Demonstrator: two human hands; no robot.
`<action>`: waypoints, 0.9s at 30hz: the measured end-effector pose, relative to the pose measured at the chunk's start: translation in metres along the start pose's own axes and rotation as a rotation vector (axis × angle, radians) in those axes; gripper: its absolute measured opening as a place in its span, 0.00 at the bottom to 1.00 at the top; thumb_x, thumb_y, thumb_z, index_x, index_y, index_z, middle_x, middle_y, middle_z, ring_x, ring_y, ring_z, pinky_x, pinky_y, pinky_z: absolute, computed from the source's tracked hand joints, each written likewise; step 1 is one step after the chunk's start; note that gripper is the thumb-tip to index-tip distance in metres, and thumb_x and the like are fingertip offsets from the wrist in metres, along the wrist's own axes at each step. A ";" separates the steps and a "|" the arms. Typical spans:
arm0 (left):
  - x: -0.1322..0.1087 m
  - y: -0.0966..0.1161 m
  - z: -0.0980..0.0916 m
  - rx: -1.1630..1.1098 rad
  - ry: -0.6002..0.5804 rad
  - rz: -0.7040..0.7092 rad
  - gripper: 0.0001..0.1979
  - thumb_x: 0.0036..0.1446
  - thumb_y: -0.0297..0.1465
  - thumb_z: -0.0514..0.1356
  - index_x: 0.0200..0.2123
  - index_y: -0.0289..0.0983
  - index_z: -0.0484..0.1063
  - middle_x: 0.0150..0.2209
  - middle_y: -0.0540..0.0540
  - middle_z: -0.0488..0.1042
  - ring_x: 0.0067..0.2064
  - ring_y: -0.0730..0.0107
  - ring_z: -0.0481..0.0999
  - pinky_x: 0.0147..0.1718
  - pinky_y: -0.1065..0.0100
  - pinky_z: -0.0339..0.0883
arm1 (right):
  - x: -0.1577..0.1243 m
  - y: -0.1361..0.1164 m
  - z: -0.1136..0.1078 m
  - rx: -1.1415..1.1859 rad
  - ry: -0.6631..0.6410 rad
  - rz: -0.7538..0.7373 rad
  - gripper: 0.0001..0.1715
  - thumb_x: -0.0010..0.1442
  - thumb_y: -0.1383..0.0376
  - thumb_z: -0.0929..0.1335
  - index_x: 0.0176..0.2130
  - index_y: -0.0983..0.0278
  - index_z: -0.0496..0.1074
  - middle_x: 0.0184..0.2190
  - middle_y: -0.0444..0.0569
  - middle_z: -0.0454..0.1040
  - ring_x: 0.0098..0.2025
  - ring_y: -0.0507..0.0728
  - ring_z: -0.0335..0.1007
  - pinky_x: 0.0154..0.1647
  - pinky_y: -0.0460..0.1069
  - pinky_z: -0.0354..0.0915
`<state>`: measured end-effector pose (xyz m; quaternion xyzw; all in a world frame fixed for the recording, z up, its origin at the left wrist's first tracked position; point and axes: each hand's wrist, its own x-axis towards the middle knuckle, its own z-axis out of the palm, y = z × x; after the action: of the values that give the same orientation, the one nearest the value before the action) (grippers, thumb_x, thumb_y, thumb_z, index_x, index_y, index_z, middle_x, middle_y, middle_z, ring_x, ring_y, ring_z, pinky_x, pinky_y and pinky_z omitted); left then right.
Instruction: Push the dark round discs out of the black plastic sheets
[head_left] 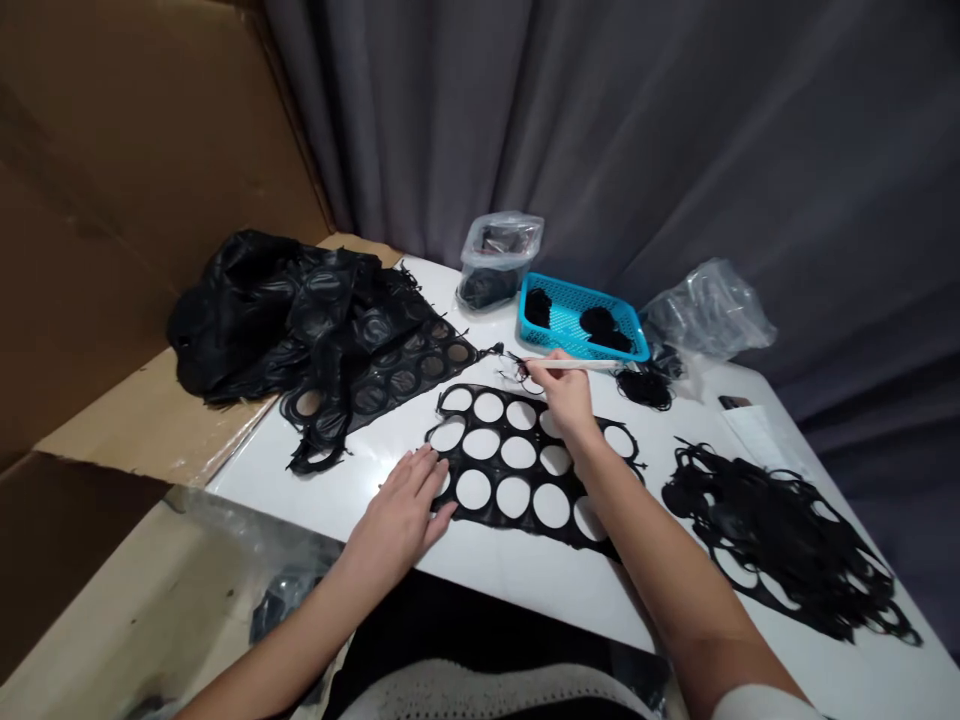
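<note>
A black rubber-like sheet (496,468) with rows of round holes lies flat on the white table. My left hand (409,500) rests palm down at its left edge, fingers stretched out and touching the sheet. Above the sheet's far edge, my right hand (568,398) is closed around a thin white stick-like tool (592,364) that points left. Thin black rings or strands (517,370) are at the tool's left end; whether they hang on it or lie on the table I cannot tell.
A blue basket (581,285) with black ring bundles stands behind, beside a clear plastic container (499,265). A plastic bag (712,310) and a black bundle (645,388) lie to its right. Punched sheets are heaped left (292,310) and right (780,540). Cardboard (135,180) borders the left.
</note>
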<state>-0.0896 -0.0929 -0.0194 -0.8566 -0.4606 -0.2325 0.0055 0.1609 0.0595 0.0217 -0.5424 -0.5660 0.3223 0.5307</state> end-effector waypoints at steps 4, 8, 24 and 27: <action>0.003 -0.007 0.000 -0.017 0.038 0.003 0.19 0.68 0.37 0.53 0.57 0.32 0.67 0.57 0.34 0.70 0.59 0.49 0.71 0.59 0.47 0.66 | 0.025 0.024 -0.069 0.016 0.118 0.146 0.23 0.47 0.51 0.73 0.25 0.60 0.58 0.22 0.41 0.67 0.28 0.54 0.68 0.33 0.50 0.66; 0.007 -0.015 0.001 -0.033 0.063 0.024 0.18 0.68 0.39 0.54 0.55 0.35 0.69 0.55 0.37 0.72 0.57 0.50 0.73 0.58 0.46 0.66 | 0.047 0.050 -0.141 -0.188 0.238 0.196 0.24 0.43 0.50 0.73 0.22 0.59 0.59 0.18 0.41 0.65 0.25 0.54 0.65 0.30 0.51 0.63; -0.008 0.009 -0.031 -0.087 0.171 -0.048 0.11 0.63 0.25 0.59 0.47 0.41 0.73 0.43 0.44 0.76 0.46 0.60 0.76 0.49 0.55 0.70 | -0.024 0.010 -0.068 -0.364 -0.249 -0.122 0.14 0.63 0.58 0.65 0.28 0.60 0.68 0.30 0.46 0.69 0.35 0.57 0.66 0.39 0.52 0.62; -0.029 0.013 -0.029 -0.084 0.111 -0.074 0.12 0.64 0.27 0.58 0.50 0.41 0.73 0.45 0.43 0.76 0.47 0.60 0.76 0.49 0.56 0.70 | -0.067 -0.018 -0.018 -0.164 -0.522 -0.066 0.11 0.63 0.62 0.66 0.29 0.61 0.70 0.34 0.47 0.73 0.36 0.56 0.68 0.39 0.51 0.64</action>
<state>-0.1043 -0.1296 -0.0022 -0.8242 -0.4808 -0.2989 -0.0135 0.1635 -0.0118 0.0256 -0.4633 -0.7252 0.3869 0.3313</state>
